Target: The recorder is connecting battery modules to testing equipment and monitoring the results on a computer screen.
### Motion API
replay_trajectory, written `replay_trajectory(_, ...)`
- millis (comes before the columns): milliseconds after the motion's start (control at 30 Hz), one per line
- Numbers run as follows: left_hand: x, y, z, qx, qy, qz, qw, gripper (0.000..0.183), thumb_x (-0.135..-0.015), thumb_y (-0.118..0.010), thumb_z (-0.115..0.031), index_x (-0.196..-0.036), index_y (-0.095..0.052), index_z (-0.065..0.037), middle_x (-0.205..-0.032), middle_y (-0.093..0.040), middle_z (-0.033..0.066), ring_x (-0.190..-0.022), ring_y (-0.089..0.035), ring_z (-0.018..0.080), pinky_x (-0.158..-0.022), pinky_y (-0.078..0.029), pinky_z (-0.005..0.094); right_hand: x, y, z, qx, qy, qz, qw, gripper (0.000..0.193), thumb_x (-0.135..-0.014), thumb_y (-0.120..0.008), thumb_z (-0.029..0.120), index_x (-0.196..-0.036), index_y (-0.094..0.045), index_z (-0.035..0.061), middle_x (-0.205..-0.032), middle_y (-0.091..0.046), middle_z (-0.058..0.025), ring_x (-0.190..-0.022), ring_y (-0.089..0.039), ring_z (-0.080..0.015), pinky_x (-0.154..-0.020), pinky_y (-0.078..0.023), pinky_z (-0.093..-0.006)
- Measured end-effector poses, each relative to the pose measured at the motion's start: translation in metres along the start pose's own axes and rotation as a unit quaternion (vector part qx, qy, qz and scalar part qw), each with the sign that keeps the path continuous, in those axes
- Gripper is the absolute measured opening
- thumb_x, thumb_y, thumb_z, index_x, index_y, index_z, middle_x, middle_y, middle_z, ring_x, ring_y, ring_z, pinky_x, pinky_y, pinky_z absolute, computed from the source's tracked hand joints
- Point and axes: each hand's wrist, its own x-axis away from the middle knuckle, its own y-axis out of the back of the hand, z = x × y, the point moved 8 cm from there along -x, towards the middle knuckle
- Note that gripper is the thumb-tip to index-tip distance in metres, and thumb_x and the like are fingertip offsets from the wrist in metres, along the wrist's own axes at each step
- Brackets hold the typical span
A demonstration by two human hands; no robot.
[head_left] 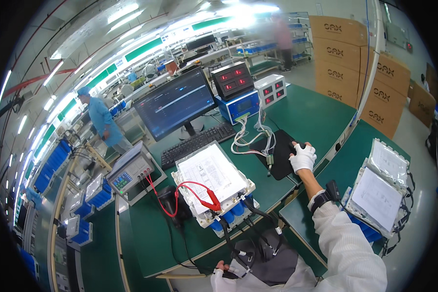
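My right hand (303, 159), in a white glove with bare fingertips, rests curled over a black computer mouse (295, 145) on a black mouse pad (276, 163). At the lower edge my left hand (223, 266) shows only in part, its fingers bent in beside black cables (248, 258); what they hold, if anything, is hidden. In front of me lies a battery pack (236, 210) with blue cells and white end frames, covered by a printed sheet (211, 180). A red alligator clip (213, 200) on a red lead lies over its near edge.
Beyond the pack stand a keyboard (197, 143), a monitor (175, 104) and boxes with red displays (232, 80). A bench meter (131, 173) and black scanner-like tool (169, 202) are left. Another pack (377, 194) lies right; stacked cartons (338, 58) rise behind. A person (102, 119) stands far left.
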Motion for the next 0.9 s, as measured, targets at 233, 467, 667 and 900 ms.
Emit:
replay_trajectory(233,0.003,-0.002,0.003,-0.003,0.024,0.005,1.000,0.012,-0.089,-0.063,-0.015,-0.088,-0.057,-0.005,-0.073,-0.054,0.0051,-0.063,-0.051,0.0194,-0.060,-0.046,0.0353,-0.001,-0.005,-0.003,0.005,0.016,-0.023,1.000,0.042,-0.076,-0.063,0.019,-0.117,-0.063,0.0270,-0.129,-0.046,-0.0165,-0.118,-0.044,-0.0351,-0.095,-0.038,-0.0465)
replay_trajectory(467,0.004,-0.003,0.003,0.005,0.022,-0.008,1.000,0.013,-0.089,-0.062,-0.014,-0.081,-0.055,-0.006,-0.067,-0.052,0.0056,-0.062,-0.051,0.0197,-0.061,-0.047,0.0358,0.000,-0.003,-0.002,0.011,0.019,-0.025,0.999,0.039,-0.078,-0.061,0.017,-0.115,-0.064,0.0272,-0.127,-0.048,-0.0174,-0.116,-0.046,-0.0359,-0.094,-0.040,-0.0450)
replay_trajectory(667,0.013,-0.011,0.001,0.005,0.021,-0.009,1.000,0.015,-0.090,-0.061,-0.015,-0.079,-0.055,-0.006,-0.067,-0.052,0.0051,-0.062,-0.051,0.0191,-0.059,-0.045,0.0357,0.002,0.003,-0.001,0.013,0.009,-0.078,0.997,0.049,-0.072,-0.063,0.009,-0.119,-0.061,0.0231,-0.135,-0.038,-0.0196,-0.115,-0.046,-0.0360,-0.095,-0.039,-0.0457)
replay_trajectory(900,0.002,-0.001,0.009,0.042,0.032,-0.020,0.998,0.015,-0.090,-0.060,-0.015,-0.081,-0.055,-0.005,-0.069,-0.054,0.0060,-0.065,-0.053,0.0205,-0.060,-0.046,0.0350,0.082,0.021,-0.014,-0.345,0.082,-0.195,0.914,0.040,-0.067,-0.045,-0.014,-0.103,-0.054,-0.0001,-0.100,-0.055,-0.0147,-0.101,-0.054,-0.0307,-0.093,-0.043,-0.0361)
